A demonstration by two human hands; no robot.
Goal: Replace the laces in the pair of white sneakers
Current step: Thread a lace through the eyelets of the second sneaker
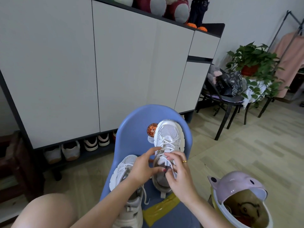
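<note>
Sneakers, two of them and both white, lie on a blue plastic chair (136,129). One sneaker (169,139) sits at the centre with its toe toward twelve o'clock; the other sneaker (126,183) lies at seven o'clock from it, just beside it. White laces (169,143) cross the first shoe's upper. Two hands work at its tongue: the left hand (143,165) pinches at the lacing with curled fingers, and the right hand (179,171), wearing one gold ring (184,161), grips a lace end. A yellow strip (158,209) lies on the seat at six o'clock. One pink-lidded bin (238,195) stands at four o'clock. One potted plant (253,63) stands at two o'clock, well apart.
</note>
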